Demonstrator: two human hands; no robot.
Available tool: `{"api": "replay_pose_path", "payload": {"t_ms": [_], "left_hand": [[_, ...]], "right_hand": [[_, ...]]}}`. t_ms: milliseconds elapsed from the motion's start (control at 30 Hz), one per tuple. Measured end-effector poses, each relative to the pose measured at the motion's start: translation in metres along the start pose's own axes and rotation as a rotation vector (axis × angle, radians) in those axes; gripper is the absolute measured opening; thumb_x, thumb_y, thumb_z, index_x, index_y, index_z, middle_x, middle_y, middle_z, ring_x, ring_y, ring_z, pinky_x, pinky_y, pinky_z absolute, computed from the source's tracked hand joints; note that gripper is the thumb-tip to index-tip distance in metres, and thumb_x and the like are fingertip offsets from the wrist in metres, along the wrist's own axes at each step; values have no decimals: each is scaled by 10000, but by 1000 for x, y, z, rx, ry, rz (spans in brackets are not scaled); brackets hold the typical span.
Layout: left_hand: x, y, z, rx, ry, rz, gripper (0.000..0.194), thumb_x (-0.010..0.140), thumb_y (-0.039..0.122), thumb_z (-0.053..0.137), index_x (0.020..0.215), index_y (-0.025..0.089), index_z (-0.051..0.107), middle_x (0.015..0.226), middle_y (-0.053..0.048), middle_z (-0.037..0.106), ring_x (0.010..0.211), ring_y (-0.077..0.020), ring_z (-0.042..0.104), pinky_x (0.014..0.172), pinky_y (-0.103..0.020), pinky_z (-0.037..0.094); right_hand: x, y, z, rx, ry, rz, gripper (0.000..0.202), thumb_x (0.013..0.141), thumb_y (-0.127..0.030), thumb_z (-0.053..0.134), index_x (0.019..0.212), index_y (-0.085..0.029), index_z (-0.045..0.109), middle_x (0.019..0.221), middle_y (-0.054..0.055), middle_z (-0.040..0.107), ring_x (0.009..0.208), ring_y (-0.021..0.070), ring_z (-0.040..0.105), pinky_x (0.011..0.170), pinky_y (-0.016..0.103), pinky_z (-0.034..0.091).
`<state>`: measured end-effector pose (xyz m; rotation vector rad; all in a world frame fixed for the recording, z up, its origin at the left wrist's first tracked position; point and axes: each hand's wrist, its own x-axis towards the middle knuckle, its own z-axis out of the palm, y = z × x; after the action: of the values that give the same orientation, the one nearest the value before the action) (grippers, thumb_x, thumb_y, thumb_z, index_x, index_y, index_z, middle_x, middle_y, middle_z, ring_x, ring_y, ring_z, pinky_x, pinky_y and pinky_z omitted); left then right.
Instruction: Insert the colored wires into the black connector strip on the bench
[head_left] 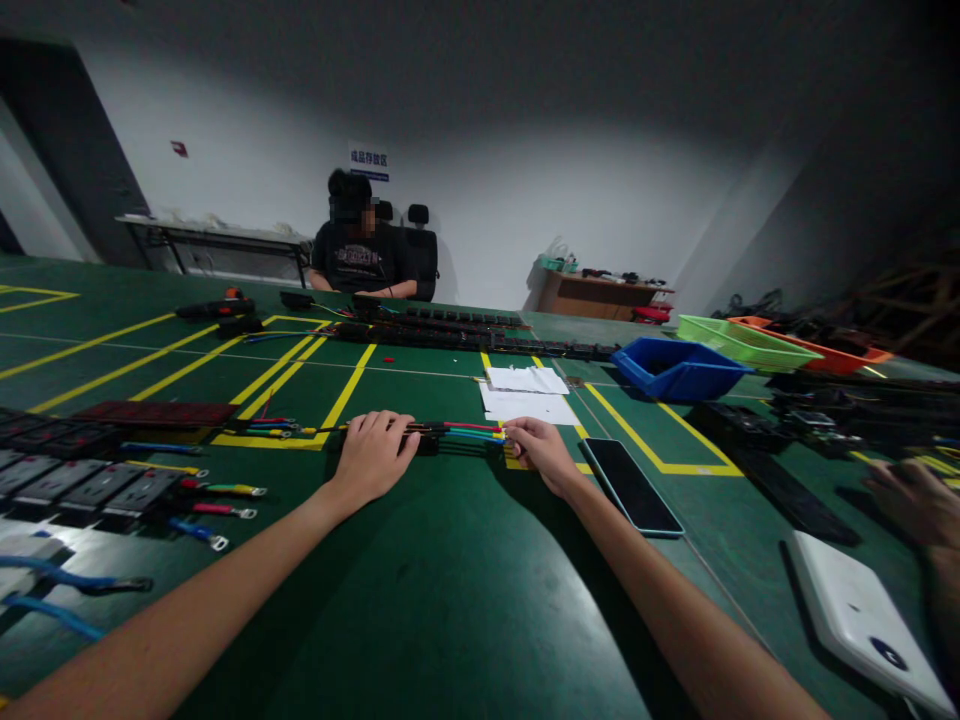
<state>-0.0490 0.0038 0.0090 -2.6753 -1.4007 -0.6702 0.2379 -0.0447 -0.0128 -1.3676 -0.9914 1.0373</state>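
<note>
A bundle of red, green and blue wires point(472, 432) runs across the green table point(420, 600) in the middle. My left hand point(377, 450) lies over the dark left part of the bundle, its fingers wrapped over it. At the right end of the wires, my right hand point(534, 447) pinches the tips between thumb and fingers. White papers point(529, 405) lie just behind my right hand. To its right is a dark-screened phone point(631, 485).
Power strips point(97, 485) and lugged cables point(217, 508) lie at left. Behind stretches a long dark strip point(465, 335). At right are a blue bin point(675, 368), a green bin point(742, 340), a white device point(862, 610) and another person's hand point(911, 495). A person point(364, 250) sits opposite.
</note>
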Motion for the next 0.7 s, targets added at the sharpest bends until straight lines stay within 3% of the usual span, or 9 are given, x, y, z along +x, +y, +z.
{"api": "replay_pose_path", "payload": {"t_ms": [167,433,700], "left_hand": [[0,2,-2,5,6,2,518,1023,489,305,1216,177,670,1171,-127,693,1113,-295,603,1005,-514,419],[-1,1,-1,-29,-12,-11,533,1025,502,289,1236,183,659,1199,-123,686,1130,-287,599,1030,-524,415],[0,0,0,-33,-5,-4,522,1018,507,305,1234,192,662,1194,-126,687,1128,-292,600,1021,-527,419]], "right_hand": [[-5,-2,-3,-6,-57,-40,402,646,-500,821,799,-163,663,599,-31,572,502,69,454,426,182,298],[-5,-1,-4,16,-52,-86,542,618,-548,862,972,-163,724,801,13,664,566,77,484,438,201,316],[-7,-2,-7,17,-71,-102,519,620,-519,862,981,-175,718,818,12,653,583,79,483,451,197,332]]}}
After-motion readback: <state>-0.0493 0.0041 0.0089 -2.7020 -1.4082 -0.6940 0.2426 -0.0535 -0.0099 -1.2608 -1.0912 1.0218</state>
